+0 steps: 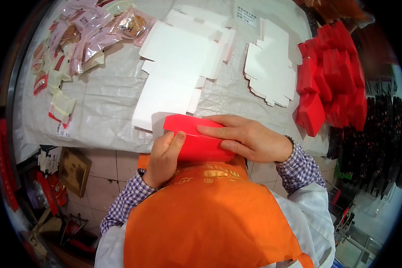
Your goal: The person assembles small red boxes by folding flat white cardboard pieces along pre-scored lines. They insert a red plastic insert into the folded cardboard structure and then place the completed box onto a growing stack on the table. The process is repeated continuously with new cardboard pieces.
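Close to my orange apron, both hands hold a red cardboard box (201, 149) at the table's near edge. My left hand (164, 154) grips its left end, thumb on top at the fold. Across the upper right side lies my right hand (250, 136), fingers pressed on the red panel and its crease. A flap stands at the box's upper left. Just beyond it lie flat white die-cut box blanks (174, 67), overlapping one another. To their right rests another stack of white blanks (270, 62). The underside of the red box is hidden.
Wrapped pastries (87, 33) in clear and pink packets heap at the far left. Several folded red boxes (330, 76) pile up at the right edge. A pale woven sheet (107, 98) covers the table. Dark patterned items (373, 138) stand beyond the table's right side.
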{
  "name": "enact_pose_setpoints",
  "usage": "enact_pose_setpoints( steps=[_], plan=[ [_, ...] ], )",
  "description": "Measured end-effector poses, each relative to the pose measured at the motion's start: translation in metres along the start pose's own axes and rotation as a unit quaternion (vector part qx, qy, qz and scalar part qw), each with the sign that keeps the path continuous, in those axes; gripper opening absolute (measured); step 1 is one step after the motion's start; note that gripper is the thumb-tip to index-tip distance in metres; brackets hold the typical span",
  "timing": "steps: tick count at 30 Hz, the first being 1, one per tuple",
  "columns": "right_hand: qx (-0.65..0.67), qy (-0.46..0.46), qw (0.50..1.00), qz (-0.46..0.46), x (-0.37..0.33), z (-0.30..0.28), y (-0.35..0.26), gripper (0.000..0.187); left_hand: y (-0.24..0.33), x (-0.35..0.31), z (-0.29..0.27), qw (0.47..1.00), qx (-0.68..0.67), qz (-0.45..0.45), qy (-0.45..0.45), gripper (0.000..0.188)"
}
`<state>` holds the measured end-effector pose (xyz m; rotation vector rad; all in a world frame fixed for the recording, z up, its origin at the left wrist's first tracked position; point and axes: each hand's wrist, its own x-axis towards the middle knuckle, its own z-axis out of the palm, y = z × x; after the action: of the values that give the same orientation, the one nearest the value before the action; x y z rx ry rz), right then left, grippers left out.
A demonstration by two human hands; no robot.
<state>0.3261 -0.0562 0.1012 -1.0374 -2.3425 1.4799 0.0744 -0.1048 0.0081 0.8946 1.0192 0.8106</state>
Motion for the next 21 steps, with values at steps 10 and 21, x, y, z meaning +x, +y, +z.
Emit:
enact_pose_setpoints(
  steps=[10,21],
  plan=[
    [-0.182,0.023,0.983,0.019,-0.004,0.015,-0.014,0.061,0.021,0.0,-0.003,0.999,0.01,0.013,-0.05,0.036],
    [-0.026,0.31,0.949,-0.049,0.021,-0.02,-0.006,0.068,0.082,0.025,-0.013,0.789,0.357,0.437,0.243,0.034]
  ],
)
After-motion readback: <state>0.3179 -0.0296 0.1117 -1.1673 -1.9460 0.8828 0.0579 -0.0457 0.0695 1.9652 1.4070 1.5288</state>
